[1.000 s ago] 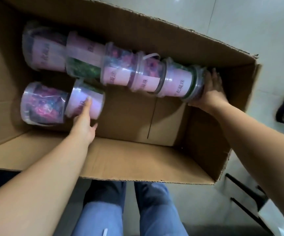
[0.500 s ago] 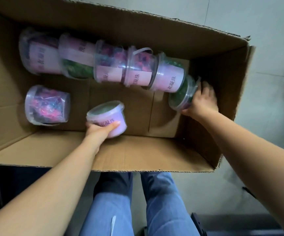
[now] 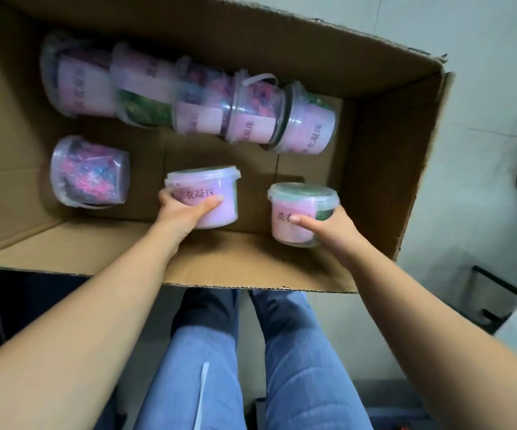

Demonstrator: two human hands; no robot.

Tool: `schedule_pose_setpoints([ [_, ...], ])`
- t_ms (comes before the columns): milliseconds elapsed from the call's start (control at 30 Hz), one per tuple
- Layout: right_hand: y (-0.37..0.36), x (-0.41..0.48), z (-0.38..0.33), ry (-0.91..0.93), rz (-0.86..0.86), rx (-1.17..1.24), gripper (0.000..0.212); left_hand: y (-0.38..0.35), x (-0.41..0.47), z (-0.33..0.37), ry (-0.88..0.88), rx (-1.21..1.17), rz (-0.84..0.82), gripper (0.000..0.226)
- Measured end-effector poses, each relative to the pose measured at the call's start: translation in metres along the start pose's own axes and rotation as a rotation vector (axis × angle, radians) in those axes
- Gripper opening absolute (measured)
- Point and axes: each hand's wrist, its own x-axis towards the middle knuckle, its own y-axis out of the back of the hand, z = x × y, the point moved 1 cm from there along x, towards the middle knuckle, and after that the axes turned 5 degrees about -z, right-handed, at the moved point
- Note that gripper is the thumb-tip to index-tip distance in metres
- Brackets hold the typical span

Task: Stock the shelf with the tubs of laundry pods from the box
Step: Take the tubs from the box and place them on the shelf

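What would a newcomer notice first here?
Each hand grips an upright tub over the near side of the box: the left hand holds the pink tub, the right hand the pink-and-green tub. Behind, a row of tubs lies sideways along the far wall, with a lone tub at left.

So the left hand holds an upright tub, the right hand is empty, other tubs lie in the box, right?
No: the head view shows the right hand gripping an upright green-topped tub too. The left hand holds its pink tub; other tubs lie in the box.
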Motion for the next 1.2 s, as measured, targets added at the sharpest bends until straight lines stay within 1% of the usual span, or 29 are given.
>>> schedule_pose_setpoints([
  [33, -0.004, -0.011, -0.007, 0.025, -0.052, 0.06, 0.079, 0.003, -0.013, 0.007, -0.024, -0.037, -0.02, 0.101],
  [67, -0.007, -0.024, -0.019, 0.068, -0.098, 0.099, 0.07, 0.01, -0.031, 0.016, -0.047, -0.073, -0.032, 0.101],
  [133, -0.011, -0.051, -0.05, 0.168, -0.144, 0.111, 0.067, 0.025, -0.068, 0.033, -0.107, -0.121, -0.035, 0.101],
  [200, -0.013, -0.078, -0.091, 0.273, -0.197, 0.068, 0.063, 0.041, -0.105, 0.052, -0.199, -0.164, -0.008, 0.093],
  [233, -0.013, -0.095, -0.114, 0.339, -0.238, 0.045, 0.063, 0.052, -0.127, 0.063, -0.261, -0.212, 0.007, 0.089],
  [300, -0.014, -0.132, -0.156, 0.447, -0.315, 0.004, 0.073, 0.074, -0.176, 0.083, -0.398, -0.305, 0.021, 0.085],
  [367, -0.017, -0.171, -0.192, 0.548, -0.399, -0.013, 0.082, 0.093, -0.224, 0.095, -0.532, -0.372, 0.043, 0.092],
  [433, -0.027, -0.215, -0.221, 0.651, -0.508, 0.001, 0.086, 0.11, -0.274, 0.097, -0.623, -0.422, 0.16, 0.105],
  [467, -0.034, -0.235, -0.229, 0.687, -0.567, 0.001, 0.084, 0.119, -0.298, 0.094, -0.663, -0.438, 0.248, 0.108],
  [500, -0.044, -0.26, -0.237, 0.74, -0.612, -0.011, 0.076, 0.128, -0.322, 0.091, -0.707, -0.45, 0.331, 0.102],
  [533, -0.053, -0.28, -0.243, 0.803, -0.636, -0.023, 0.068, 0.134, -0.344, 0.087, -0.746, -0.462, 0.4, 0.09],
  [567, -0.065, -0.303, -0.247, 0.867, -0.662, -0.033, 0.067, 0.142, -0.37, 0.079, -0.79, -0.489, 0.474, 0.081],
  [600, -0.078, -0.322, -0.249, 0.91, -0.706, -0.029, 0.07, 0.148, -0.395, 0.07, -0.822, -0.523, 0.544, 0.079],
  [667, -0.107, -0.362, -0.247, 0.977, -0.805, -0.094, 0.083, 0.157, -0.447, 0.042, -0.859, -0.623, 0.671, 0.086],
  [700, -0.119, -0.378, -0.245, 1.005, -0.836, -0.152, 0.096, 0.16, -0.465, 0.028, -0.868, -0.664, 0.696, 0.087],
  [767, -0.147, -0.42, -0.234, 1.006, -0.933, -0.241, 0.126, 0.168, -0.509, -0.011, -0.851, -0.752, 0.746, 0.081],
  [800, -0.161, -0.439, -0.226, 1.0, -0.981, -0.283, 0.133, 0.172, -0.531, -0.031, -0.848, -0.79, 0.782, 0.083],
  [833, -0.174, -0.461, -0.219, 1.004, -1.042, -0.332, 0.133, 0.174, -0.55, -0.05, -0.852, -0.817, 0.83, 0.089],
  [867, -0.184, -0.477, -0.211, 1.012, -1.101, -0.37, 0.128, 0.176, -0.565, -0.066, -0.858, -0.849, 0.876, 0.092],
  [900, -0.198, -0.495, -0.201, 1.016, -1.151, -0.404, 0.121, 0.177, -0.583, -0.084, -0.87, -0.885, 0.937, 0.09],
  [967, -0.229, -0.524, -0.18, 0.976, -1.25, -0.412, 0.122, 0.179, -0.613, -0.117, -0.893, -0.93, 1.026, 0.088],
  [1033, -0.256, -0.55, -0.158, 0.987, -1.312, -0.444, 0.123, 0.185, -0.638, -0.15, -0.885, -0.953, 1.087, 0.099],
  [1067, -0.273, -0.563, -0.145, 0.992, -1.352, -0.466, 0.126, 0.189, -0.651, -0.169, -0.879, -0.977, 1.127, 0.097],
  [1133, -0.304, -0.594, -0.116, 0.996, -1.407, -0.491, 0.129, 0.196, -0.676, -0.207, -0.894, -1.035, 1.207, 0.079],
  [1200, -0.334, -0.621, -0.088, 1.017, -1.447, -0.508, 0.131, 0.203, -0.698, -0.241, -0.919, -1.07, 1.283, 0.069],
])
